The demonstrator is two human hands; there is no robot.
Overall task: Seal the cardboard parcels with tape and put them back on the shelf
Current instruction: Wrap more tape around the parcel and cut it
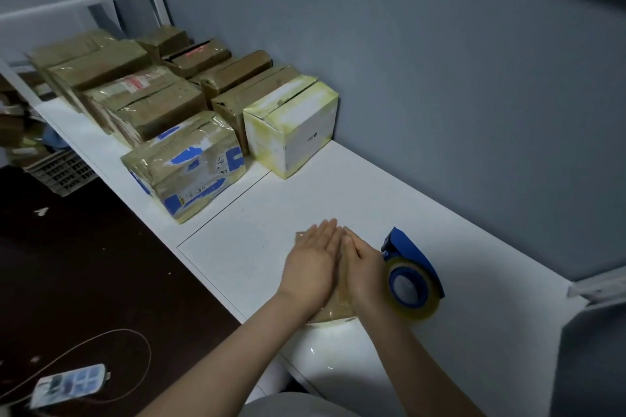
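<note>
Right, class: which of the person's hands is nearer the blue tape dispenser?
The right. The right hand rests on the parcel just left of the tape dispenser; the left hand rests further left, beyond the right hand.

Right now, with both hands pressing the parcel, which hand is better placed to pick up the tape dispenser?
Right. The right hand lies just beside the tape dispenser, while the left hand presses the parcel on its far side and would likely have to cross over.
</note>
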